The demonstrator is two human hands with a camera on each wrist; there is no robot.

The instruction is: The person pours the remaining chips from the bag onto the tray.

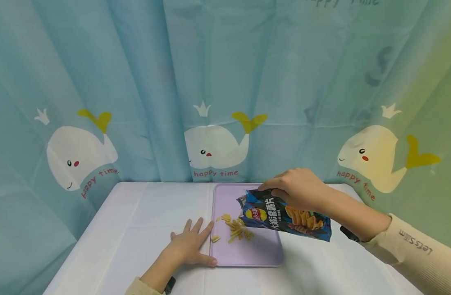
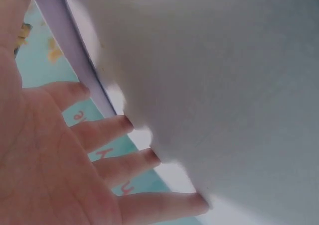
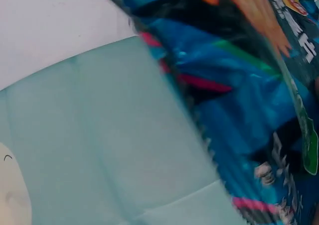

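Observation:
My right hand point(image 1: 299, 190) grips the upper edge of a blue and black bag of potato chips point(image 1: 262, 223) from above. The bag lies tilted over the lilac tray point(image 1: 256, 254), its torn end facing left and low. Under that end, a small heap of yellow chips point(image 1: 235, 230) lies on the tray, a few of them near its left rim. My left hand point(image 1: 190, 246) rests palm down with fingers spread, thumb and forefinger at the tray's left edge. In the right wrist view the bag's crimped bottom seam point(image 3: 199, 130) runs diagonally; most of that hand is hidden.
The tray lies on a table with a white cover point(image 1: 144, 229). Behind the table hangs a blue-green curtain point(image 1: 144, 102) printed with white whales. A dark band point(image 1: 349, 233) sits at my right wrist, next to the beige sleeve point(image 1: 413, 250).

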